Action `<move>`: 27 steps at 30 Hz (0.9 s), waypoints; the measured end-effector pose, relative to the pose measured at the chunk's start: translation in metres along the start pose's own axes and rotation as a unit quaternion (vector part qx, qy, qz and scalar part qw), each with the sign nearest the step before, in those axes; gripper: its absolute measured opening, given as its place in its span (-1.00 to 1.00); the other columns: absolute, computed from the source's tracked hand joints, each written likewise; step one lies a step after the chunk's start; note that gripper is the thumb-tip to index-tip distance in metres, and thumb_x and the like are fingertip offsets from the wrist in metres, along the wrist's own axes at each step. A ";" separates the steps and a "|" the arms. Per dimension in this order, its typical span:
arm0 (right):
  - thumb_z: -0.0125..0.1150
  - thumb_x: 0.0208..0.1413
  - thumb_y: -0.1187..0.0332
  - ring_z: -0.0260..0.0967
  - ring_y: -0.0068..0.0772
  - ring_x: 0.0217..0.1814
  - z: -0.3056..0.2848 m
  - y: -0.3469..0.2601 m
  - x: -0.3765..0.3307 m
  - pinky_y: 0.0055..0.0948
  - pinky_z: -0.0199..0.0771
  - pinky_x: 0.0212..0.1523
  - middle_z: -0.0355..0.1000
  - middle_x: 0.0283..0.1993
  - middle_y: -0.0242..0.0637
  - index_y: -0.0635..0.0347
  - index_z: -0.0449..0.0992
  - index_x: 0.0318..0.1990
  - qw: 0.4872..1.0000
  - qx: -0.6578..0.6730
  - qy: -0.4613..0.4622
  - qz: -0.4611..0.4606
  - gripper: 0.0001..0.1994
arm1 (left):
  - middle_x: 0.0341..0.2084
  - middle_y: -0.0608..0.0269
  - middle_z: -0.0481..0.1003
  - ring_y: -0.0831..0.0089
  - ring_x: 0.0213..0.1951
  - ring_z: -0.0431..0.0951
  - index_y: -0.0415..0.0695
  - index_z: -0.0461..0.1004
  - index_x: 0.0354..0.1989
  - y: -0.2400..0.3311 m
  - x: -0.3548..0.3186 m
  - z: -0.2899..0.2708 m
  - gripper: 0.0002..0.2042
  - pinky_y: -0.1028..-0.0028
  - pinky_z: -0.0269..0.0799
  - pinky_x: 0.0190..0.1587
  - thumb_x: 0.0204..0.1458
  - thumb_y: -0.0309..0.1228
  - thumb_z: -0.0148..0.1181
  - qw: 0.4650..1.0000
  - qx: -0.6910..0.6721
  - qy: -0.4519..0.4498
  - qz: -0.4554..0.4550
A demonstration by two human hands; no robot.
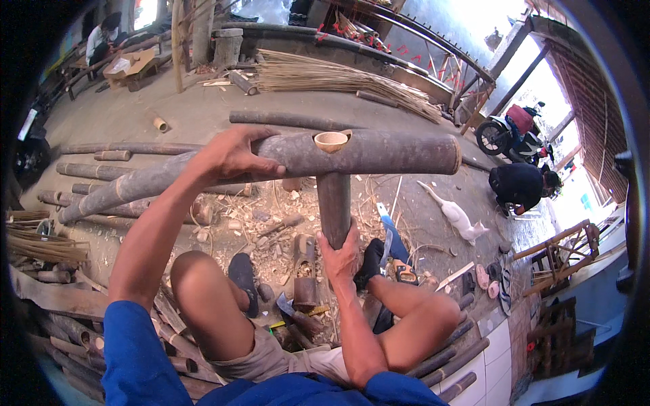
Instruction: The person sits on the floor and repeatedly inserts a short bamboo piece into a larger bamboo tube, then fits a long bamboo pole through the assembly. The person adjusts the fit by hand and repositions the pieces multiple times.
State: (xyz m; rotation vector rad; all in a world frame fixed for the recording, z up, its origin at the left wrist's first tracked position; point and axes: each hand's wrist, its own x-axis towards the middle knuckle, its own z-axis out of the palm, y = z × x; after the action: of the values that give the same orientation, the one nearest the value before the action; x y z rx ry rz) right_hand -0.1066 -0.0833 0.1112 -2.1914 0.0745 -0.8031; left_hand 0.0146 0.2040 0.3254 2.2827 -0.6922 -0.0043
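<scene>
A long dark bamboo pole (399, 152) lies across in front of me, its left part running down toward the far left. My left hand (233, 155) grips it from above, left of a round hole cut through its wall. A shorter bamboo piece (334, 203) passes up through the pole, and its pale cut rim shows in that hole. Around the lower part of this short piece my right hand (340, 256) is wrapped. Below, between my feet, stand a notched bamboo block (305, 271) and a blade tool (288, 308) among wood chips.
A handsaw (399, 260) lies by my right foot. Beyond it stretches a white cat (460, 216). Several bamboo poles (128, 149) lie at left, and a bundle of thin strips (338, 78) farther back. A person (521, 186) crouches at right near a motorcycle (514, 132); another sits far left.
</scene>
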 end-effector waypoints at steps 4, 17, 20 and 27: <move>0.47 0.07 0.16 0.45 0.30 0.10 0.008 0.011 0.018 0.11 0.47 0.07 0.39 0.15 0.23 0.30 0.24 0.39 0.999 -0.022 -0.025 -0.002 -0.21 | 0.07 -0.07 0.62 0.13 0.14 0.61 -0.19 0.50 0.27 -0.012 0.003 0.020 -0.14 0.21 0.46 0.23 -0.23 0.05 0.56 0.998 0.036 0.035 -0.031; 0.14 0.31 -0.14 0.60 0.10 -0.30 -0.144 -0.056 0.148 0.00 0.54 -0.17 0.60 -0.34 0.04 0.22 0.68 -0.11 0.945 -0.260 0.046 -0.193 -0.47 | -0.15 -0.09 0.65 -0.12 -0.06 0.64 0.07 0.42 0.30 -0.030 -0.008 0.120 -0.08 0.00 0.52 0.01 -0.30 0.22 0.52 0.983 0.159 -0.088 0.011; -0.01 0.33 -0.22 0.59 0.18 -0.27 -0.149 -0.041 0.167 0.08 0.52 -0.12 0.59 -0.36 0.10 0.21 0.70 -0.24 0.894 -0.397 -0.126 -0.167 -0.38 | -0.18 -0.10 0.67 -0.10 -0.07 0.66 0.09 0.47 0.26 -0.025 -0.010 0.115 -0.13 0.03 0.53 0.01 -0.31 0.17 0.53 0.983 0.146 -0.106 0.011; -0.12 0.34 -0.29 0.57 0.24 -0.25 -0.155 -0.041 0.172 0.12 0.51 -0.13 0.56 -0.44 0.14 0.18 0.69 -0.38 0.854 -0.416 -0.297 -0.097 -0.29 | -0.17 -0.13 0.66 -0.10 -0.06 0.66 -0.06 0.56 0.17 -0.019 -0.024 0.117 -0.15 0.07 0.53 0.02 -0.35 0.17 0.56 0.991 0.096 -0.091 0.012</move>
State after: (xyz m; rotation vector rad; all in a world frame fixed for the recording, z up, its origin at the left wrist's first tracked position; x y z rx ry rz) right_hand -0.0661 -0.2086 0.3064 -3.2275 -0.1423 -0.1290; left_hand -0.0204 0.1497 0.2234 2.4795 -0.8452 -0.1421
